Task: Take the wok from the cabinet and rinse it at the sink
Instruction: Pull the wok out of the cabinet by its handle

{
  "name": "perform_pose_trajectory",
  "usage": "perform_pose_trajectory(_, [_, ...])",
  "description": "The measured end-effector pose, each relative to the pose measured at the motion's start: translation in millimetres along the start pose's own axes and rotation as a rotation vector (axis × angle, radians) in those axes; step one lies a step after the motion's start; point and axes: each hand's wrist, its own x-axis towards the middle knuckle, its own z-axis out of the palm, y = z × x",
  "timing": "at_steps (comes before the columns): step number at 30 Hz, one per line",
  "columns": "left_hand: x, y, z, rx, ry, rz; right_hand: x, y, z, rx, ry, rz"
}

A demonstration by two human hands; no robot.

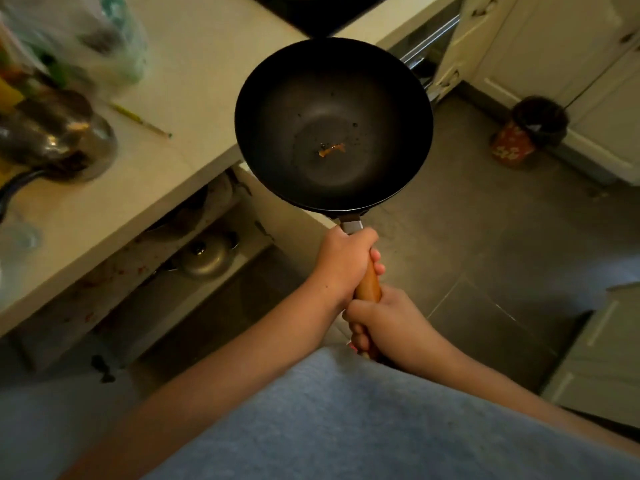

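The tabletop (194, 77) fills the upper left of the frame, with the open cabinet (194, 258) below it. The wok (334, 124), dark and rigid, is held level at centre frame over the tabletop's edge and the floor; it is judged fairly heavy, a two-handed grip being used. The wooden handle (369, 282) is the proper hold. The left hand (343, 265) is clenched near the bowl, the right hand (379, 323) at the handle's end. An orange residue (330, 150), possibly food, lies in the bowl.
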Motion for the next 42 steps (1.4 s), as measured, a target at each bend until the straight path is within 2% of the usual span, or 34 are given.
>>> perform_pose_trajectory(13, [77.3,42.8,142.4,0.187,-0.157,0.025,31.1,-35.4,-123.8,0.286,0.194,-0.116])
perform_pose_trajectory(26, [210.3,79.8,310.2,0.324,-0.352,-0.014,95.5,-98.4,-279.1,0.505,0.425,-0.141])
perform_pose_trajectory(34, [285.8,134.7,411.9,0.412,-0.419,-0.019,134.7,-164.0,-387.4,0.490,0.500,-0.148])
perform_pose_trajectory(42, [336.6,176.7,501.1,0.457,-0.457,-0.019,168.8,-201.1,-483.3,0.549,0.513,-0.155])
